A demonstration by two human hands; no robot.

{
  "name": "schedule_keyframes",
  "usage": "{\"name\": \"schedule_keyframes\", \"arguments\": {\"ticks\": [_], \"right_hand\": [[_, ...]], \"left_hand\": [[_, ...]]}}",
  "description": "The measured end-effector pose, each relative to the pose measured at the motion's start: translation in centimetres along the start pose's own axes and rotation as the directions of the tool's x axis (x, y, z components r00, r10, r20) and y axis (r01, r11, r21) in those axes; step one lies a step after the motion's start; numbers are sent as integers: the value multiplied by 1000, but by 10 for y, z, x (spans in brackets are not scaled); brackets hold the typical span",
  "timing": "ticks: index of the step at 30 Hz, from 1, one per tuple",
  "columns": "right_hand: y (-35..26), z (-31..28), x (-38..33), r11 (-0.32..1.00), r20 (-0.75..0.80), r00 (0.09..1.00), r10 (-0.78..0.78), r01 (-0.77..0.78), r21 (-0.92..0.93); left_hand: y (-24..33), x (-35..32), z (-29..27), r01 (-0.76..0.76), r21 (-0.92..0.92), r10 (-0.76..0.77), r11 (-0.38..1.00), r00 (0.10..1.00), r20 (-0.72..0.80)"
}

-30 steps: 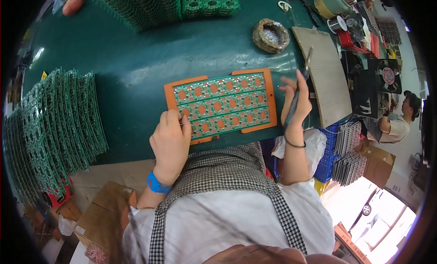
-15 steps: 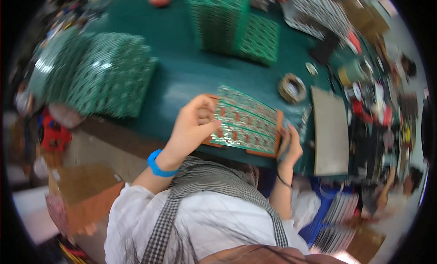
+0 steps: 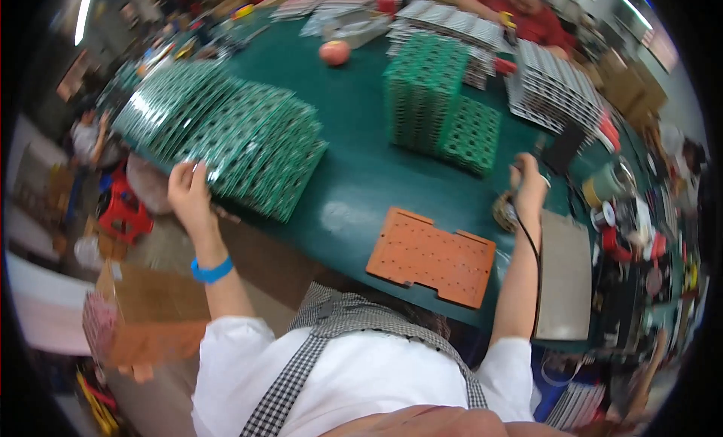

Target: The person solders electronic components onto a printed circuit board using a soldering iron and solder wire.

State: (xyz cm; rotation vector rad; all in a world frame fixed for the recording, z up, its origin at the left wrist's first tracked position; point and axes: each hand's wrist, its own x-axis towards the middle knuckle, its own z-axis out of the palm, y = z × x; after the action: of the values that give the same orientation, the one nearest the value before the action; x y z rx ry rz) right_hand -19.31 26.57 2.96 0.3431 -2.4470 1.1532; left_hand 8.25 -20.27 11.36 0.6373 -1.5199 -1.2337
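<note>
My left hand, with a blue wristband, is at the near left edge of a long row of leaning green circuit boards. Its thumb and fingers close on the edge of one board. My right hand is raised beside a tape roll, fingers curled. What it grips is blurred, and a thin black cord runs down along that forearm. Between my arms, at the front of the table, an orange fixture plate with small holes lies bare.
A tall green board stack stands at the back, a lower one beside it. Grey-white panels lie at the back right. A grey flat board rests right of my forearm. A red apple sits further back; a person in red works opposite.
The circuit board has left the orange fixture. My left hand went left to the board row, and my right hand moved forward and right. The view has shifted, showing more of the far table.
</note>
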Motion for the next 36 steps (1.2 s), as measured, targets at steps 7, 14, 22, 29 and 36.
{"name": "schedule_keyframes", "arguments": {"ticks": [7, 14, 22, 29, 36], "right_hand": [[20, 55, 23, 994, 29, 999, 27, -24, -109], [23, 49, 25, 977, -326, 944, 57, 15, 214], [-100, -103, -69, 998, 73, 997, -33, 29, 53], [-118, -87, -100, 781, 433, 717, -546, 623, -48], [-107, -86, -165, 650, 520, 617, -590, 746, -148]], "left_hand": [[-31, -7, -1, -242, 227, 260, 943, 964, -53], [-5, -32, 18, -318, 243, 368, 916, 908, -200], [-4, -144, 54, -590, 247, 460, 769, 779, 427], [-31, -170, 81, -370, 50, 235, 928, 683, 692], [-35, -184, 73, -365, 52, 190, 930, 594, 782]]}}
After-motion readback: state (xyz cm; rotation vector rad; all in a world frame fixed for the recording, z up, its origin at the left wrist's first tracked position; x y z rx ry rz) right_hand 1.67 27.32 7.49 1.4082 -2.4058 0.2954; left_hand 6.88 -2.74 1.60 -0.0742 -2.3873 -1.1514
